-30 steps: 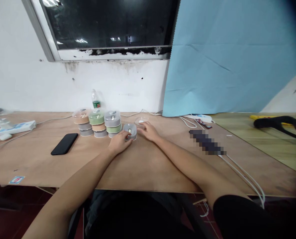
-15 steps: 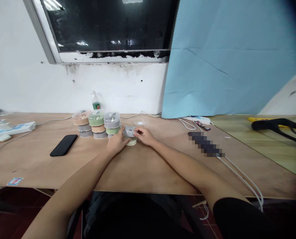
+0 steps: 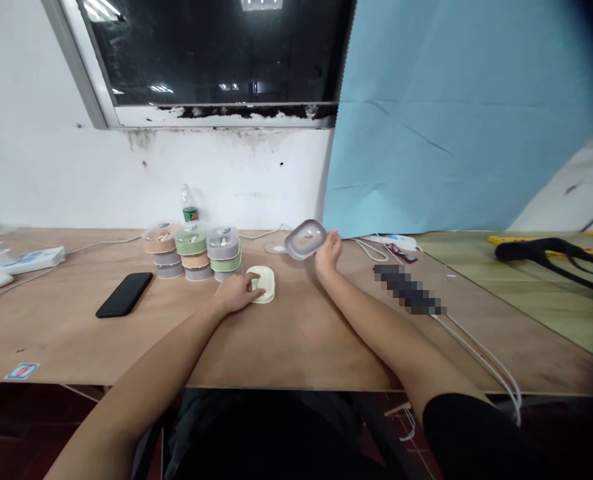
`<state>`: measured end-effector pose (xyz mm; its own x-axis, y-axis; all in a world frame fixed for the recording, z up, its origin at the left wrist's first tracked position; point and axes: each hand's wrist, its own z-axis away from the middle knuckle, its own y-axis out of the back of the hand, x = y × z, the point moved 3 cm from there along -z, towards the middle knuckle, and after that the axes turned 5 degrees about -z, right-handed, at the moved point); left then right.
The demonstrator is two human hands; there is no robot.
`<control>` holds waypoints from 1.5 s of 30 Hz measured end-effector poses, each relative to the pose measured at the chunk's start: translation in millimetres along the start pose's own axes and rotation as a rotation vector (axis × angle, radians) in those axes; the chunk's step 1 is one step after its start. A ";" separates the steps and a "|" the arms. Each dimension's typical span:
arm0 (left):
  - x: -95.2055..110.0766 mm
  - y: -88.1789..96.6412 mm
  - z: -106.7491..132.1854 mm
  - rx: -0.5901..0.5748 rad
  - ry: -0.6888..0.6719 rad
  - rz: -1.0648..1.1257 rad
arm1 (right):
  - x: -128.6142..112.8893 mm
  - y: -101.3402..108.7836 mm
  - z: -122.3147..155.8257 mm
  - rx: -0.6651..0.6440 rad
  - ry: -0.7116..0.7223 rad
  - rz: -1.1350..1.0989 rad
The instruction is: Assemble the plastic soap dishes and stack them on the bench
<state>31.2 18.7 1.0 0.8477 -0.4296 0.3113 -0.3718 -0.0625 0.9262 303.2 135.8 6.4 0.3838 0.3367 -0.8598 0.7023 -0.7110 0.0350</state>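
Observation:
A grey, rounded plastic dish [image 3: 300,252] is tilted up above the table, its hollow side facing me. The fingers of my right hand [image 3: 329,252] are closed on its right edge. A cream rounded-square plastic piece [image 3: 267,283] lies on the table, and my left hand [image 3: 235,292] holds its left side with thumb and fingers. Just left of that stand stacked round boxes: one stack is topped in grey [image 3: 222,243], one in green [image 3: 192,240], one in peach [image 3: 160,240]. Behind the grey dish lies a clear round lid [image 3: 272,248], partly hidden.
A black phone [image 3: 125,295] lies on the left of the wooden table [image 3: 296,353]. Farther left is a white power strip [image 3: 36,261]. A plastic bottle [image 3: 190,208] stands by the wall. White cables [image 3: 481,353] run down the right side near a blurred dark object [image 3: 409,290].
My right hand has lifted the grey dish off the cream piece, moved it right and tilted it. My left hand stays beside the cream piece, which now shows more fully.

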 end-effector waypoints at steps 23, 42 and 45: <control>4.2 -3.7 1.2 0.032 -0.204 -0.013 | 42.9 11.6 -24.0 -0.388 0.111 0.531; 5.4 -2.5 2.7 0.029 -0.230 -0.041 | 11.2 -27.8 31.8 -0.663 0.438 0.773; 5.2 -3.4 2.8 0.033 -0.240 -0.048 | 0.9 -30.1 37.9 -0.716 0.518 0.805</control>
<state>35.8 14.2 -1.2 0.7522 -0.6265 0.2040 -0.3484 -0.1154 0.9302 259.7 134.1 -14.8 0.9475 0.2777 -0.1584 0.2602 -0.3821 0.8867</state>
